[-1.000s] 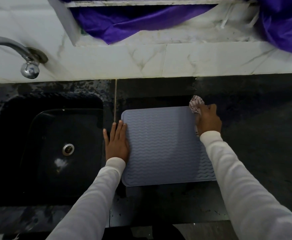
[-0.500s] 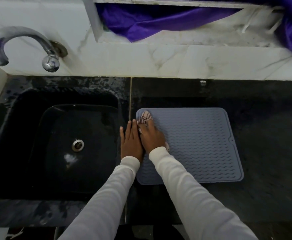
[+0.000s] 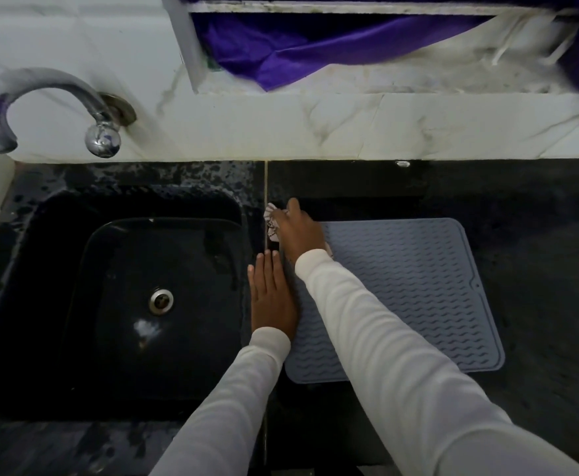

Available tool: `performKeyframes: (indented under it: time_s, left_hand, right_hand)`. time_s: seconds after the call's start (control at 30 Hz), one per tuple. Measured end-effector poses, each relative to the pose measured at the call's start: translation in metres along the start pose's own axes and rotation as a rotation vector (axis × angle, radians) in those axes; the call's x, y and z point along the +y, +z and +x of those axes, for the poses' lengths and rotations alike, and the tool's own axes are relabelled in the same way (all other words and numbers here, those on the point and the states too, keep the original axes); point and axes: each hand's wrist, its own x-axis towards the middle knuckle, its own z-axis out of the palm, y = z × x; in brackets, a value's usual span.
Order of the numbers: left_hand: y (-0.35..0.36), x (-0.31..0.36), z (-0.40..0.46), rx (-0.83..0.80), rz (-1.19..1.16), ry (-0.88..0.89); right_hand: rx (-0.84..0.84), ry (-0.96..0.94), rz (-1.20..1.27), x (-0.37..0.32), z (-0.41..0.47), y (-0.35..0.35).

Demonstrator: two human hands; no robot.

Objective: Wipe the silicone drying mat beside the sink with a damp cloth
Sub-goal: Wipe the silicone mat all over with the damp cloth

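Head view: your right hand (image 3: 296, 231) grasps the damp cloth (image 3: 271, 224) at the far sink-side corner of the silicone mat (image 3: 401, 297). Left hand (image 3: 272, 297), fingers flat, pins the sink-side edge. Maintain that pressure; wipe in overlapping passes across the worktop (image 3: 538, 269).

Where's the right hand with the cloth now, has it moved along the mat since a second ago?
Yes. The right hand with the cloth swept from the drying mat's far right corner to its far left corner, beside the sink.
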Motion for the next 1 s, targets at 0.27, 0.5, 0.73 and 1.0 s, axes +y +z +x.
performKeyframes:
  time_s: [0.27,0.5,0.73,1.0]
  left_hand:
    - [-0.002,0.001,0.001,-0.038,-0.031,0.02]
    - [-0.005,0.0,0.004,-0.065,0.045,0.148]
    - [-0.001,-0.004,0.004,-0.011,0.057,0.124]
    - [0.0,-0.001,0.003,0.008,0.003,0.088]
  right_hand:
    - [0.182,0.303,0.194,0.019,0.007,-0.044]
    - [-0.005,0.135,0.315,0.002,-0.071,-0.005]
    - [-0.012,0.073,0.113,0.057,-0.06,-0.005]
    - [0.066,0.291,-0.046,0.196,-0.08,-0.023]
